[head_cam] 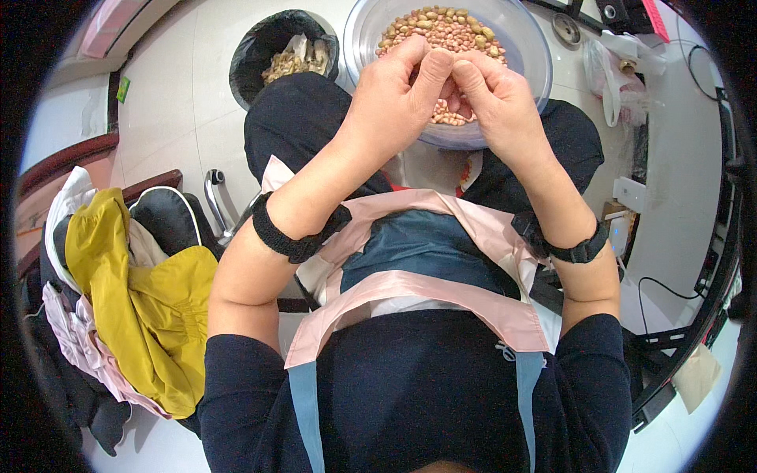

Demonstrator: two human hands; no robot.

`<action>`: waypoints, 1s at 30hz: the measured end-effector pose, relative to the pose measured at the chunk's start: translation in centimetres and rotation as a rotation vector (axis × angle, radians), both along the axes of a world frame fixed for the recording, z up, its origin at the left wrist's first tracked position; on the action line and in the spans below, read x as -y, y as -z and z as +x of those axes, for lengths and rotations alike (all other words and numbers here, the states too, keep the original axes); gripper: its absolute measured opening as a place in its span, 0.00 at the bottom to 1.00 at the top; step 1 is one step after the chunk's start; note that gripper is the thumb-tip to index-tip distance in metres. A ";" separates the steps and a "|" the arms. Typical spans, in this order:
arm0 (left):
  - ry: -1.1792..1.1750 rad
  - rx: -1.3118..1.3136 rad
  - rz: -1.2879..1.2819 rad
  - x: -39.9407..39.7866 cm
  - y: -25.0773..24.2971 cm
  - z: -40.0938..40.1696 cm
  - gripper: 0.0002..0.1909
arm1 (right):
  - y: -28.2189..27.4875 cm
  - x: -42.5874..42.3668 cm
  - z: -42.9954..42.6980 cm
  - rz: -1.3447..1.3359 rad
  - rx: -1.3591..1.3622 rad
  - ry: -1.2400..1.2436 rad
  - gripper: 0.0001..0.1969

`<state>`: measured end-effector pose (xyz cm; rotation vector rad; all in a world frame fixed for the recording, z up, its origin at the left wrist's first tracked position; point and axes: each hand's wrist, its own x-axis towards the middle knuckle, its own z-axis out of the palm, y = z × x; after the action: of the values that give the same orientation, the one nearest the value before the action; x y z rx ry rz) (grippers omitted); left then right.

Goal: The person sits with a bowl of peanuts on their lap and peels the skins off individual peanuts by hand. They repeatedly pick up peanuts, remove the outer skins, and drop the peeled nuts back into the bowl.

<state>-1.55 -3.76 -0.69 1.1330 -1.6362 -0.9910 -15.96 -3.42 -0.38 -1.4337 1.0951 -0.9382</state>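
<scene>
My left hand (395,88) and my right hand (501,97) meet over a large clear plastic bowl (537,62). Their thumb tips lie almost side by side, with the fingers curled beneath. Whatever may be pinched between the fingertips is hidden from above. Reddish shelled peanuts (452,40) cover much of the bowl's bottom, and some show below the hands. Along the far side lie several peanuts in their shells (484,32). A bin with a black liner (245,59) stands left of the bowl, holding broken peanut shells (290,62) and some whitish scraps.
The bowl sits between my knees, close to the dark trousers (298,112). At left, a mustard-yellow garment (159,319) hangs over a chair. White plastic bags (618,77) lie on the right. A black cable (668,281) curves across the right side.
</scene>
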 end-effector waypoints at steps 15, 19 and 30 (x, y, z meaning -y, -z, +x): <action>-0.061 0.031 -0.131 0.0 0.4 -0.7 0.15 | -0.2 -0.6 1.2 -0.030 0.024 0.019 0.16; 0.048 -0.186 0.078 -0.3 0.4 -0.4 0.15 | -0.3 -0.3 0.8 0.187 0.148 -0.013 0.17; 0.139 -0.468 0.709 0.4 0.7 0.0 0.18 | -0.6 0.4 1.1 -0.209 -0.363 -0.067 0.14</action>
<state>-1.58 -4.17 -1.44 1.1101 -1.0075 -1.8576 -14.86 -3.82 0.23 -1.8533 1.2295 -0.7792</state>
